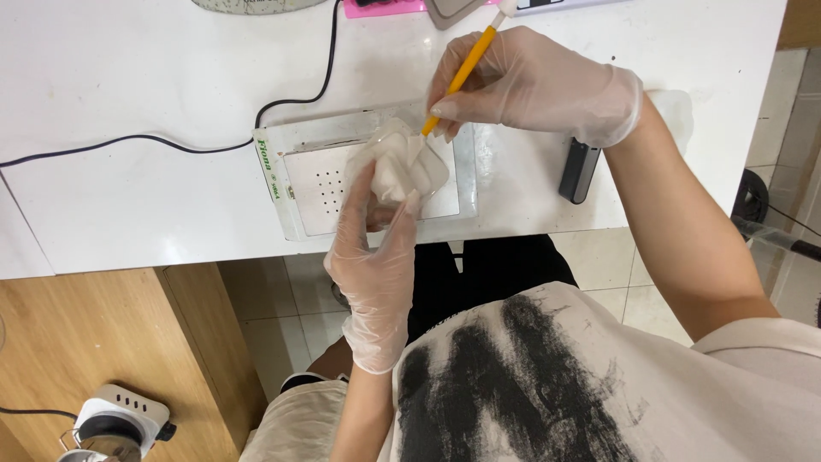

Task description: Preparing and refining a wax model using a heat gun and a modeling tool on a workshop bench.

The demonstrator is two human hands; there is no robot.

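Note:
Both my hands wear thin clear gloves. My left hand (376,257) grips a lumpy white cast-like piece (409,167) and holds it up over a white perforated tray box (295,192) on the white table. My right hand (530,81) pinches a thin orange-handled tool (466,68) like a pen. Its tip touches the top edge of the white piece.
A black cable (171,141) runs across the white table (128,85) to the tray box. A dark flat device (579,169) lies right of the box. A pink object (385,7) sits at the far edge. A small white appliance (115,419) stands on the floor by a wooden panel.

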